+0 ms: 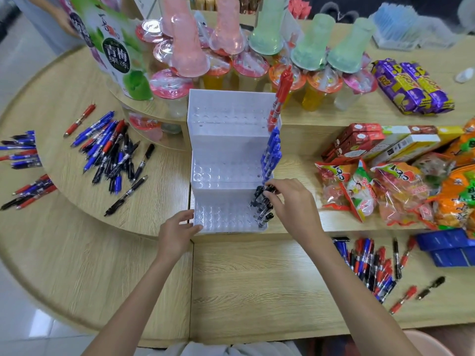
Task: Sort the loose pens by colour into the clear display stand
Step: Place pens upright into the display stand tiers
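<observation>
Pens [113,152] in red, blue and black lie heaped on the round wooden table [72,191] at the left, well apart from both hands. Left hand [177,232] rests loose fingers against the front left corner of the clear display stand [226,147] and holds nothing. Right hand [290,201] pinches the top of a black pen [267,189] standing in the lowest tier's right column, below blue pens [271,155] and a red pen [279,98]. More loose pens [372,265] lie right of that forearm. Snack packets [385,191] crowd the stand's right side, and bare wood lies before it.
</observation>
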